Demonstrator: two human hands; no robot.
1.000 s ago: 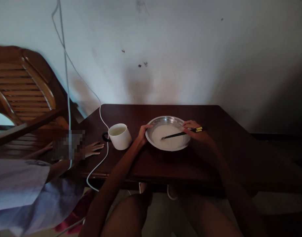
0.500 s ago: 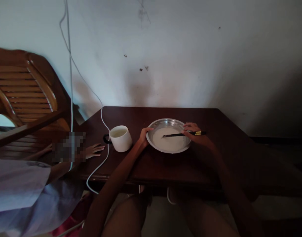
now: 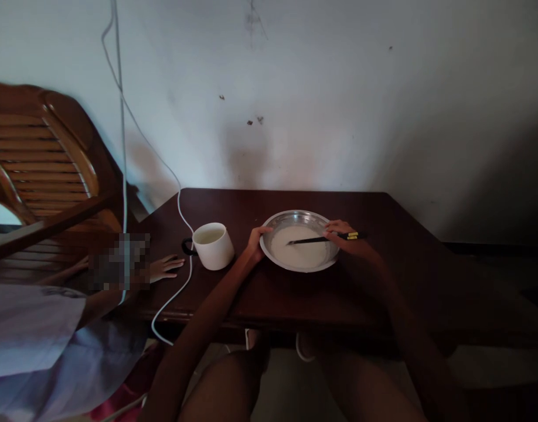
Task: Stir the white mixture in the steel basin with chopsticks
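A shiny metal bowl (image 3: 278, 262) with a pale, milky liquid (image 3: 302, 251) in it rests on the dark wooden table. My left hand (image 3: 256, 241) grips its left rim, thumb over the edge. In my right hand (image 3: 343, 235), at the right rim, are dark chopsticks (image 3: 310, 240) with gold bands near the back end. Their tips dip into the liquid, left of the bowl's middle. Left of my left hand stands a white mug (image 3: 216, 251) with a black handle, holding some pale liquid.
Another person's hand (image 3: 166, 267) lies flat on the table (image 3: 273, 299) at the left, near the mug. A white cable (image 3: 186, 214) runs down across the table past the mug handle. A slatted wooden chair (image 3: 49, 158) stands at the left, and a wall rises behind the table.
The view has shifted slightly. Both hands keep their hold on the bowl and chopsticks, whose tips stay in the liquid at nearly the same spot. The other person's hand has not visibly moved.
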